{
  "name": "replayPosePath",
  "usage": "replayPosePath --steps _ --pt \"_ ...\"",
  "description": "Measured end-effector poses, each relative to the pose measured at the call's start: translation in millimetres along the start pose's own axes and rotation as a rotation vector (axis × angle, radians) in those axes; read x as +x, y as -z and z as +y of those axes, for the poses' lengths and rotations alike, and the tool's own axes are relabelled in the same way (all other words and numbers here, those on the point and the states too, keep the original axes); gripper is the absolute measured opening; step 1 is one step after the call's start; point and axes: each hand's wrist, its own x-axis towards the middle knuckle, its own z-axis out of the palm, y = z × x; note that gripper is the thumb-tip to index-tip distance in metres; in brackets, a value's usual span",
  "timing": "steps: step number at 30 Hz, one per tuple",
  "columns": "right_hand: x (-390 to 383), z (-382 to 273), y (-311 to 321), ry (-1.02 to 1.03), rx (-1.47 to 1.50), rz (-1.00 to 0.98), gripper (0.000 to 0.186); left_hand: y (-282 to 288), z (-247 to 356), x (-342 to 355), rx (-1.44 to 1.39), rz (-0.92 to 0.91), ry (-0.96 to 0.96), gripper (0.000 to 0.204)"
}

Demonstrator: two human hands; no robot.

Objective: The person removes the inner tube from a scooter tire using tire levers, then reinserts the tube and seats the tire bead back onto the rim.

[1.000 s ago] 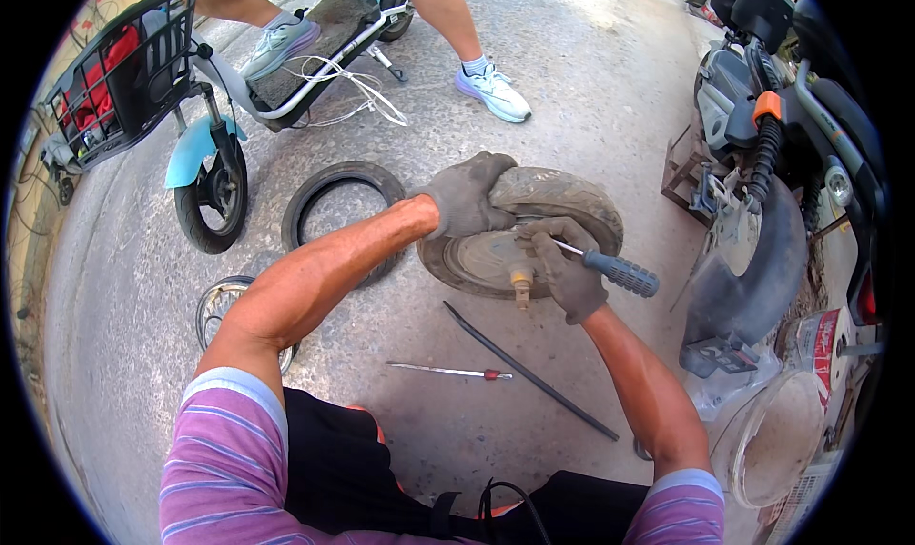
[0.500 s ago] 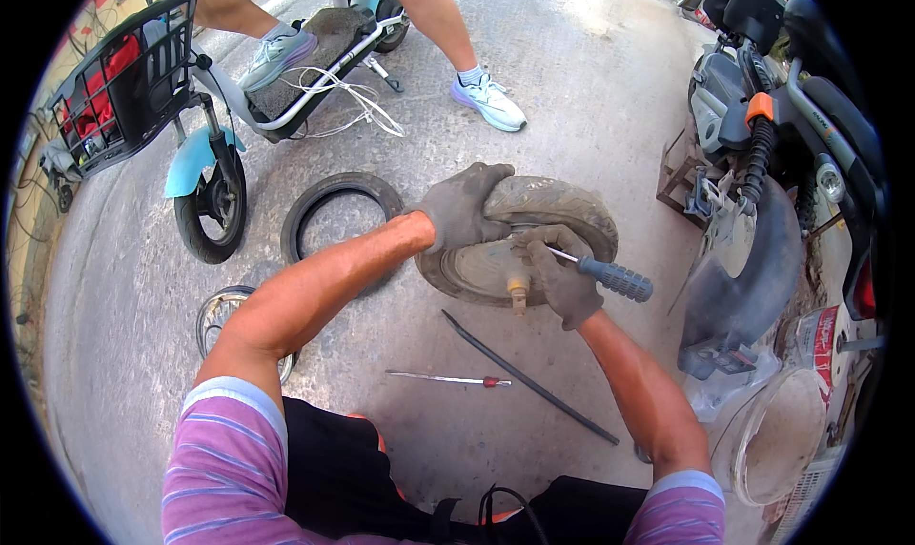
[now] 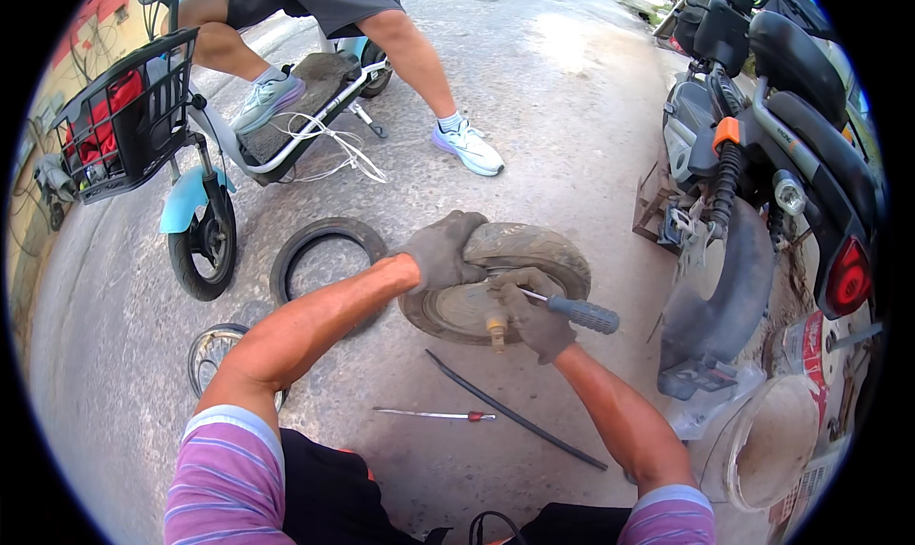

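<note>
A dusty scooter wheel with a worn tyre (image 3: 541, 244) lies tilted on the ground before me, a brass-coloured axle end (image 3: 497, 330) sticking out of its hub. My left hand (image 3: 444, 250), in a grey glove, is closed over the tyre at its left side. Over the rim, my gloved right hand (image 3: 536, 318) is closed around the shaft of a screwdriver (image 3: 583, 313). Its ribbed blue-grey handle points right; the tip is hidden by the hand and tyre. Nearer me lie a long black bar (image 3: 515, 410) and a thin metal rod with a red end (image 3: 438, 414).
A second tyre (image 3: 282, 276) and a spoked round part (image 3: 202, 364) lie left. Beyond, a person's leg (image 3: 415, 64) straddles a light-blue scooter (image 3: 181, 207) with a loose white cable (image 3: 357, 159). At right stand a motorbike (image 3: 739, 240) and a dirty white bucket (image 3: 777, 440).
The view has tilted up a little, so everything sits lower in the picture. Both hands keep their hold on the tyre and the screwdriver.
</note>
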Motion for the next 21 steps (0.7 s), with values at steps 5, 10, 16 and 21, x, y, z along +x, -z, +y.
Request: replayPosePath --steps 5,10,16,21 --pt "1 -1 -2 0.004 -0.006 -0.002 0.012 0 -1 0 0.019 -0.006 0.013 0.087" --pt "-1 -4 -1 0.008 -0.081 0.005 0.012 6 7 -3 0.004 -0.048 0.039 0.08" --pt "0 -8 -4 0.011 -0.042 -0.003 0.012 4 3 -3 0.009 -0.019 0.031 0.08" --pt "1 -13 7 0.04 -0.208 -0.02 0.014 4 5 -2 0.005 -0.017 0.017 0.08"
